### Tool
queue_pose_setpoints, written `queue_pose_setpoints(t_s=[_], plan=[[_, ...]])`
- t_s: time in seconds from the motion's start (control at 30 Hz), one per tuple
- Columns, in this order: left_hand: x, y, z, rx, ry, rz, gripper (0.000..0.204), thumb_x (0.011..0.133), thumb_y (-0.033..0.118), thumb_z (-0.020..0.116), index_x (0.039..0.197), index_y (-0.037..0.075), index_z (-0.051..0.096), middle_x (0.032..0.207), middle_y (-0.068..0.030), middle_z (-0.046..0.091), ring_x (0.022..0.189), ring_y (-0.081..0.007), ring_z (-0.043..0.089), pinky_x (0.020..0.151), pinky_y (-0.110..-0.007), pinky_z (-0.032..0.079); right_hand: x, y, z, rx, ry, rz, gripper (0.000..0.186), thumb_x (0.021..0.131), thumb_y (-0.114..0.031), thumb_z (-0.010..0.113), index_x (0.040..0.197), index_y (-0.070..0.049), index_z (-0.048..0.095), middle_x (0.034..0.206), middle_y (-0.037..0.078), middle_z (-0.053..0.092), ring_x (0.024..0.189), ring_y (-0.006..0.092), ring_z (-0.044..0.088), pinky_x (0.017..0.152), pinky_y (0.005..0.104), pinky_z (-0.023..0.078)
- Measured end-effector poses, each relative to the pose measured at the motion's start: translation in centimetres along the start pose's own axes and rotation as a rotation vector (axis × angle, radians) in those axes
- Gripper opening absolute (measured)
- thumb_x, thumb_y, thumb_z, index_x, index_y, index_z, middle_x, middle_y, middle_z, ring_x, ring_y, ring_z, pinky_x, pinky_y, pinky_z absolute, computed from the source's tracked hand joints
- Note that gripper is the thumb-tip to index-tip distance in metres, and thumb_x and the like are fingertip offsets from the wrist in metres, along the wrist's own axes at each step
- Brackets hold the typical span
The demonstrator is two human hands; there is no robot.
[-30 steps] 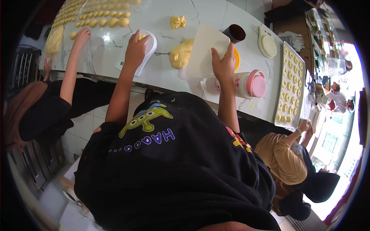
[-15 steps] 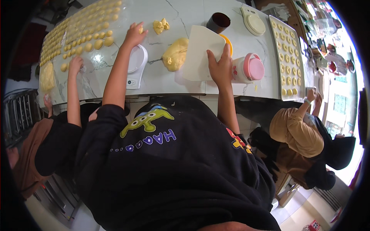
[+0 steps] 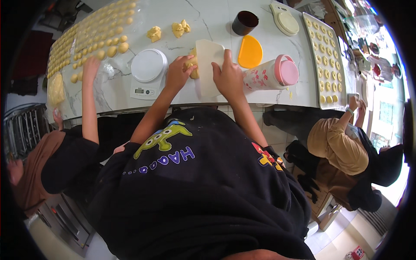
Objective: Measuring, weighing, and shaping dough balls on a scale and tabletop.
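Note:
My right hand grips a broad white dough scraper, thumb and fingers at its right edge. The scraper stands over the yellow dough and hides much of it. On the dough's left side my left hand has its fingers curled, pinching a bit of it. Two small rough lumps of dough lie farther off, a left lump and a right lump. Just left of my left hand stands a white kitchen scale with a bare round plate.
Rows of dough balls fill the far left, where a co-worker's hand works. To the right are an orange scraper, a dark cup, a pink-lidded bottle, a second scale and a tray of shaped dough.
My left hand has let go of a dough lump beside the other one and come back right to the large dough. My right hand has shifted the white scraper left, uncovering the orange one.

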State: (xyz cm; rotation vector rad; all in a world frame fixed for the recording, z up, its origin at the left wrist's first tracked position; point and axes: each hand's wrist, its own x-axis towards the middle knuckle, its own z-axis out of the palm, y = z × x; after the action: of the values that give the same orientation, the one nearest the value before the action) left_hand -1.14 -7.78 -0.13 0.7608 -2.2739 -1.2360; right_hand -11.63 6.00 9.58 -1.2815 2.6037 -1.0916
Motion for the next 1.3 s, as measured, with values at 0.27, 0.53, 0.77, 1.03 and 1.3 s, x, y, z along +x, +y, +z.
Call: queue_pose_setpoints(t_s=[0.27, 0.53, 0.77, 1.03, 1.3], plan=[[-2.5, -0.6, -0.5, -0.015, 0.174, 0.054, 0.021, 0.073, 0.005, 0.068, 0.093, 0.001, 0.064, 0.088, -0.0151, 0.063, 0.073, -0.0291, 0.062, 0.059, -0.031, 0.051, 0.3, -3.7, 4.1, -0.223, -0.355, 0.03, 0.04, 0.077, -0.012, 0.06, 0.108, -0.002, 0.036, 0.064, 0.021, 0.061, 0.06, 0.0377, 0.063, 0.054, 0.0467, 0.05], [-3.2, -0.5, -1.0, 0.047, 0.22, -0.026, 0.014, 0.072, 0.003, 0.067, 0.085, 0.001, 0.066, 0.08, -0.0142, 0.064, 0.07, -0.0271, 0.064, 0.061, -0.032, 0.051, 3.7, -2.5, 6.5, -0.311, -0.476, -0.036, 0.05, 0.071, -0.014, 0.068, 0.105, 0.003, 0.037, 0.071, 0.018, 0.064, 0.067, 0.0349, 0.066, 0.056, 0.0416, 0.052], [-2.4, -0.3, -1.8, -0.107, 0.257, -0.02, 0.017, 0.071, 0.003, 0.068, 0.088, 0.001, 0.066, 0.084, -0.0139, 0.065, 0.073, -0.0237, 0.066, 0.065, -0.031, 0.053, 1.7, -1.4, 6.9, -0.209, -0.391, -0.026, 0.046, 0.076, -0.016, 0.062, 0.109, 0.001, 0.036, 0.068, 0.019, 0.062, 0.065, 0.038, 0.064, 0.056, 0.0459, 0.051], [-1.4, 1.3, -4.0, -0.139, 0.242, -0.075, 0.029, 0.072, 0.007, 0.073, 0.099, 0.002, 0.065, 0.091, -0.0114, 0.065, 0.083, -0.0193, 0.064, 0.07, -0.03, 0.054, 2.0, -2.0, 7.7, -0.246, -0.476, -0.064, 0.05, 0.078, -0.018, 0.06, 0.116, 0.0, 0.034, 0.075, 0.022, 0.062, 0.072, 0.0384, 0.064, 0.061, 0.0462, 0.05], [-0.4, -0.7, -10.2, -0.262, 0.525, -0.011, 0.035, 0.079, 0.008, 0.069, 0.112, 0.001, 0.058, 0.1, -0.0108, 0.062, 0.091, -0.0169, 0.061, 0.075, -0.031, 0.054, -0.8, -0.5, 5.6, 0.011, -0.354, -0.051, 0.047, 0.078, -0.012, 0.059, 0.114, 0.002, 0.033, 0.077, 0.024, 0.061, 0.073, 0.0423, 0.06, 0.064, 0.0499, 0.046]])
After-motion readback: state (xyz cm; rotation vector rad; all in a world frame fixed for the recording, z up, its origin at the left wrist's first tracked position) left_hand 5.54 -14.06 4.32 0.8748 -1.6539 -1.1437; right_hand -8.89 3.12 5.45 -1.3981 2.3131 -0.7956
